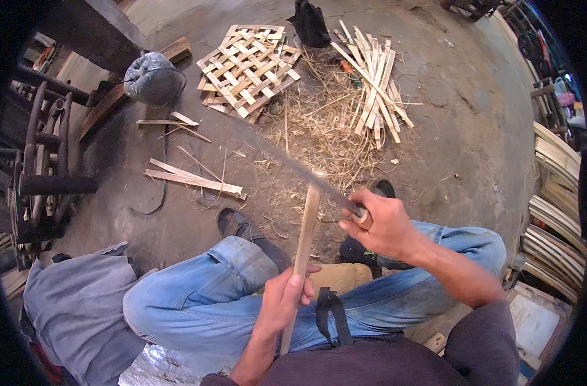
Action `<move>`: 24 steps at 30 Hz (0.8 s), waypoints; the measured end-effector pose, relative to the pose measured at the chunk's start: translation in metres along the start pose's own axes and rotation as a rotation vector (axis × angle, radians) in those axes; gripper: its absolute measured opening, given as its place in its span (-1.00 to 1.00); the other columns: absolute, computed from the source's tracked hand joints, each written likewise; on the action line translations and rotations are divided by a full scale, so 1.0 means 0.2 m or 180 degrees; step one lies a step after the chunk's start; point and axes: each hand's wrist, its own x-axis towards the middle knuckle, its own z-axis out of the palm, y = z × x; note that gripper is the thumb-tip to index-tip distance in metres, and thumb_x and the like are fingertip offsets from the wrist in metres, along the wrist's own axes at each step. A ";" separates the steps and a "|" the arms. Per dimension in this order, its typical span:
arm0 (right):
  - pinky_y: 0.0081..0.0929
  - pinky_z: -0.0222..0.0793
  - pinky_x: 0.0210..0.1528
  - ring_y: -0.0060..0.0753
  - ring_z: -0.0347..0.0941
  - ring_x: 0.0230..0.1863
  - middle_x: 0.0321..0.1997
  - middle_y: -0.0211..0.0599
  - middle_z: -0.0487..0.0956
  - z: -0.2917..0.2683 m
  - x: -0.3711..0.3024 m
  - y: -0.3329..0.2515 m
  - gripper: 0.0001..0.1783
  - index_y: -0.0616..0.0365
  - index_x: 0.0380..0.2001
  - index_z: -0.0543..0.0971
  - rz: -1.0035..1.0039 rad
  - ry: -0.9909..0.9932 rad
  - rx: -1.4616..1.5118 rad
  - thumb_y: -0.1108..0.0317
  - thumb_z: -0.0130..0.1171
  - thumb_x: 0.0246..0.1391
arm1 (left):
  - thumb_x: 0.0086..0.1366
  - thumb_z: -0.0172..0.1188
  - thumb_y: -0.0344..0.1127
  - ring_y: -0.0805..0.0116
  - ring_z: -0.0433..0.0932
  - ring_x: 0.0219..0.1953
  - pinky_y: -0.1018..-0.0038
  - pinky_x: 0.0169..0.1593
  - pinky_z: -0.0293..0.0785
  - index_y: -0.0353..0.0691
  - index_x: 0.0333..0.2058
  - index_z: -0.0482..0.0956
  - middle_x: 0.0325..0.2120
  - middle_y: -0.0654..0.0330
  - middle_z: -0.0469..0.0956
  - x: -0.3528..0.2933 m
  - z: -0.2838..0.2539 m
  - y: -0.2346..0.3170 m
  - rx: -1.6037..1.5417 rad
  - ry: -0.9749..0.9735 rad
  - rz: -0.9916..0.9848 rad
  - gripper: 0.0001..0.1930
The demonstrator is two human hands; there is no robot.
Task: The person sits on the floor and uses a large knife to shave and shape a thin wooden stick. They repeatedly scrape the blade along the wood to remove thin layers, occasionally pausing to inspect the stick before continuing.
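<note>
My left hand (286, 293) is closed round the lower part of a pale, flat strip of split bamboo or wood (305, 238). The strip slants upward between my knees, its far end at the blade of a long knife (300, 170). My right hand (385, 222) grips the knife's round wooden handle. From there the blade runs away to the upper left and is blurred toward its tip. Where blade and strip meet, I cannot tell how deep the edge sits.
Shavings (332, 128) litter the floor ahead. Beyond lie woven lattice panels (245, 67) and a pile of loose strips (377, 83). More strips (197, 180) lie left. A grey plastic-wrapped bundle (153, 78) stands far left, a grey cloth (81, 309) near left, stacked slats (554, 238) right.
</note>
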 end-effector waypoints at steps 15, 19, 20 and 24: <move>-0.49 0.45 -0.37 -0.43 0.50 -0.49 -0.43 -0.29 0.53 -0.03 0.17 -0.22 -0.70 0.20 -0.29 0.45 0.0063 0.0008 0.0421 0.38 0.37 -0.01 | 0.48 -0.18 -0.21 0.60 0.27 -0.60 0.57 -0.50 0.22 -0.31 -0.12 0.46 -0.63 0.36 0.35 0.20 0.04 0.29 -0.0195 0.0121 0.0336 -0.70; -0.23 0.48 -0.42 -0.04 0.57 -0.43 -0.45 -0.12 0.55 -0.13 0.11 -0.18 -0.70 0.16 -0.31 0.47 -0.0619 -0.0235 -0.1230 0.34 0.33 -0.11 | 0.47 -0.17 -0.22 0.57 0.24 -0.62 0.54 -0.51 0.19 -0.31 -0.21 0.47 -0.67 0.36 0.30 0.19 0.06 0.25 -0.0082 0.0304 0.0513 -0.70; -0.17 0.48 -0.44 -0.01 0.57 -0.44 -0.48 -0.14 0.56 -0.14 0.11 -0.19 -0.72 0.14 -0.33 0.46 -0.0753 -0.0255 -0.1425 0.34 0.30 -0.11 | 0.46 -0.16 -0.22 0.57 0.24 -0.62 0.53 -0.51 0.20 -0.31 -0.22 0.47 -0.68 0.35 0.29 0.19 0.06 0.25 -0.0047 0.0318 0.0543 -0.70; -0.20 0.50 -0.44 -0.04 0.57 -0.46 -0.50 -0.18 0.54 -0.19 0.10 -0.23 -0.74 0.12 -0.33 0.46 -0.0943 -0.0279 -0.1729 0.40 0.27 -0.14 | 0.45 -0.15 -0.23 0.55 0.26 -0.63 0.50 -0.50 0.22 -0.32 -0.26 0.47 -0.70 0.33 0.29 0.18 0.07 0.29 0.0154 0.0391 0.0613 -0.70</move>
